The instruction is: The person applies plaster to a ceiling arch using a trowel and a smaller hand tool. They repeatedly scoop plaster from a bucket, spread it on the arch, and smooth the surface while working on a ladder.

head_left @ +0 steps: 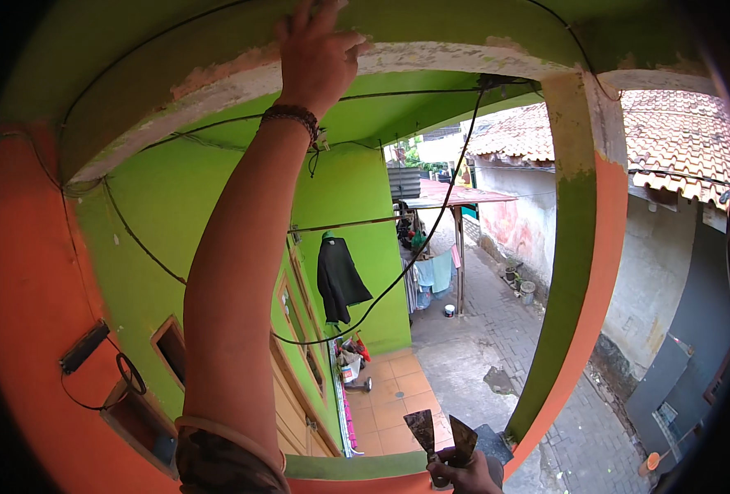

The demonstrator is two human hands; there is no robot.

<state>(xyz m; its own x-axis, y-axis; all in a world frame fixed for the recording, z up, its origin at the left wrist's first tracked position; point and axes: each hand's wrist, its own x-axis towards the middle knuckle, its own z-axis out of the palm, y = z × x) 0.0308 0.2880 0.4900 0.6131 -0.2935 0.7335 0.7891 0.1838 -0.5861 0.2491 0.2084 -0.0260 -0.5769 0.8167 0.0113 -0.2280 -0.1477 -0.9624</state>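
The left hand (pixel 320 53) is being held overhead at the green beam (pixel 439 23), with its fingers extended and no tool showing in it; its palm is being hidden, so firm contact cannot be confirmed. A flat-bladed scraper (pixel 420 428) and a second scraper (pixel 462 440) are being grasped together by the right hand (pixel 474 476) at the lower edge of the view — handles gathered within curled fingers, blades directed upward and fanned apart. Both tools are being kept well apart from the beam.

Worn, flaking paint is being exposed along the beam's pale underside (pixel 447 58). For sound work, such patches are best being checked with light, spread fingertips, while the face is being turned aside from loose flakes. The paired handles should be gripped firmly, since either one could slip; one scraper should be separated before an edge is being applied at a shallow angle. Blades should be kept clear of the sagging black cable (pixel 414 280) — damage to its sheath is being risked otherwise.
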